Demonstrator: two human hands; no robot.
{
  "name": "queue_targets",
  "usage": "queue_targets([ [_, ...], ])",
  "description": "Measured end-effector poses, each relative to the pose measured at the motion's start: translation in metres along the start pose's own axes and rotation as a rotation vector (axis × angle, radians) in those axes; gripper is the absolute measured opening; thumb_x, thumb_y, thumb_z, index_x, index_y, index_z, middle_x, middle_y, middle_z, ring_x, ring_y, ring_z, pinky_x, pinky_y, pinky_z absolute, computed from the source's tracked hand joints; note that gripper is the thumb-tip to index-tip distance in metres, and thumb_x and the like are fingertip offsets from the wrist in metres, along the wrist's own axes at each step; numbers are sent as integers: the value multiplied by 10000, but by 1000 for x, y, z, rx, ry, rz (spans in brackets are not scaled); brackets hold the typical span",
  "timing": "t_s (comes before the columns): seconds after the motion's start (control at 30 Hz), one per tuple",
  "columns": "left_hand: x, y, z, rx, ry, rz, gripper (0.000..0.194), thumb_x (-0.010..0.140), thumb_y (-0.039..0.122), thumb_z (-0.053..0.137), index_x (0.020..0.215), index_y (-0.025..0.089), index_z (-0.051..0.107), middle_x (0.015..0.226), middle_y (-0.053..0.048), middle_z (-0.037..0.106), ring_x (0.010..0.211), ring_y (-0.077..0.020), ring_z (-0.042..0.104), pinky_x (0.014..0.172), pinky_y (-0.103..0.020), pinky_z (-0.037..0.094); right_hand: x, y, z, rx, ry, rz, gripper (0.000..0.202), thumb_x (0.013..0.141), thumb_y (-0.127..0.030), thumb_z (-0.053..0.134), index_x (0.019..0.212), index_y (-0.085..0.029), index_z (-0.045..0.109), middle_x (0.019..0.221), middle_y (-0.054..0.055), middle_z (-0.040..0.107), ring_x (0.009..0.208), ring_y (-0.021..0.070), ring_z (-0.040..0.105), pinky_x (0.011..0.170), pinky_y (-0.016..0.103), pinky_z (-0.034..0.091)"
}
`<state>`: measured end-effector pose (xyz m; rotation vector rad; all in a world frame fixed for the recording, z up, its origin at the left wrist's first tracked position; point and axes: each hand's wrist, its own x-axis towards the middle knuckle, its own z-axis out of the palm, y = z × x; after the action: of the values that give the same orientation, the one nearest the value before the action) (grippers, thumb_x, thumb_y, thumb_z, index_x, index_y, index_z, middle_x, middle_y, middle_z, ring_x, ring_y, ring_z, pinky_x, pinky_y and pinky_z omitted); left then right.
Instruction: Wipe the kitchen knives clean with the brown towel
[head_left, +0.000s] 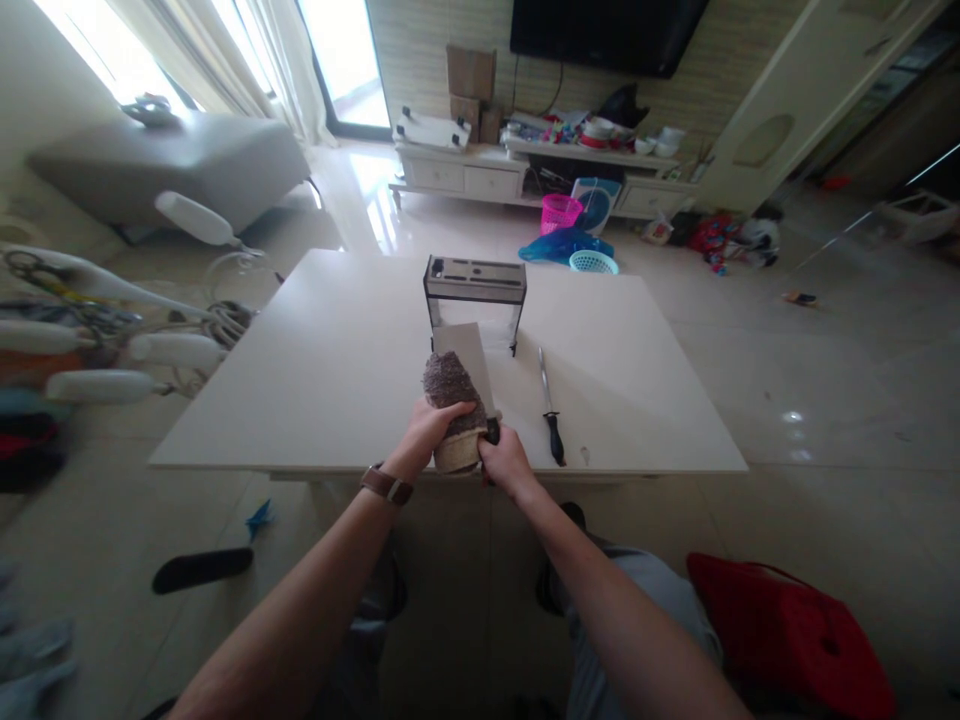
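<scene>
Left hand point(429, 436) grasped a fuzzy item point(448, 385), right hand point(508, 461) a cleaver point(474, 348), at the white table's point(330, 370) six o'clock; television point(607, 35) hung at one.

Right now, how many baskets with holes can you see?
2. The pink basket is in front of the white cabinet; the pale-blue basket is just past the table's far edge, beside the blue bag. More might be hidden.

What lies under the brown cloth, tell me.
A knife: it shows past the far end and right side of the cloth, its handle at the right hand. The rest is covered.
</scene>
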<state>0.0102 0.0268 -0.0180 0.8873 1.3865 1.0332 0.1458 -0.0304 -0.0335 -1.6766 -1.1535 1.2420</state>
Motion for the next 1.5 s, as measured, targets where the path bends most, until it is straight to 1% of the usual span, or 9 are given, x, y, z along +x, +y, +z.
queue_targets([
  [0.13, 1, -3, -5, 47, 3, 3, 519, 523, 332, 909, 981, 129, 774, 1006, -122, 792, 950, -292, 741, 877, -410, 604, 1, 2, 1, 9, -52, 17, 121, 792, -254, 617, 834, -157, 676, 736, 32, 715, 665, 168, 671, 589, 223, 491],
  [0.3, 6, -3, -5, 19, -13, -6, 539, 522, 309, 909, 1012, 134, 769, 1036, -120, 791, 948, -281, 743, 867, -396, 607, 4, 0, 1, 23, -47, 13, 120, 789, -253, 623, 837, -156, 674, 724, 29, 707, 638, 158, 658, 562, 213, 482],
  [0.5, 3, -5, -4, 16, -15, 2, 540, 523, 333, 905, 1001, 122, 767, 1022, -128, 790, 938, -286, 742, 859, -401, 608, 2, 2, -1, 9, -50, 34, 150, 806, -282, 623, 874, -162, 682, 648, 10, 670, 601, 162, 641, 552, 222, 486],
  [0.7, 5, -7, 0, 31, -19, 7, 520, 536, 308, 895, 1010, 134, 773, 1034, -125, 790, 947, -282, 742, 890, -414, 603, 3, 2, -5, 15, -37, 1, 112, 771, -244, 620, 828, -166, 676, 716, 18, 693, 663, 163, 643, 598, 223, 492],
  [0.93, 8, -6, 4, 16, -25, -6, 535, 534, 311, 897, 1015, 123, 760, 1040, -137, 786, 937, -286, 741, 870, -414, 606, 4, -2, -6, 15, -56, 82, 124, 794, -261, 604, 851, -167, 663, 627, 0, 652, 450, 135, 544, 450, 224, 418],
  [1.1, 6, -4, 5, 4, -32, 5, 521, 541, 306, 894, 1015, 134, 761, 1037, -122, 787, 938, -278, 739, 861, -403, 607, 4, -1, -7, 9, -48, 53, 153, 808, -282, 617, 873, -157, 676, 630, 9, 659, 518, 146, 584, 513, 224, 457],
  [1.23, 5, -3, 6, 6, -23, -20, 524, 522, 307, 907, 994, 133, 762, 1027, -126, 787, 924, -278, 740, 865, -408, 605, 4, -1, -7, 7, -41, 47, 140, 802, -273, 622, 862, -158, 676, 641, 12, 663, 576, 151, 614, 553, 220, 476],
  [1.4, 6, -5, 5, 17, -23, -9, 518, 536, 312, 901, 1004, 137, 763, 1050, -126, 785, 929, -275, 742, 876, -406, 604, 3, -1, -8, 1, -42, 66, 128, 803, -284, 608, 826, -169, 659, 680, 17, 675, 542, 145, 599, 489, 215, 445],
  [1.5, 5, -5, 5, 21, -32, -1, 523, 546, 313, 897, 1019, 134, 763, 1052, -125, 786, 942, -278, 740, 876, -408, 606, 4, 0, -8, 0, -30, 41, 109, 792, -267, 614, 810, -168, 657, 703, 22, 682, 564, 139, 607, 493, 203, 442],
])
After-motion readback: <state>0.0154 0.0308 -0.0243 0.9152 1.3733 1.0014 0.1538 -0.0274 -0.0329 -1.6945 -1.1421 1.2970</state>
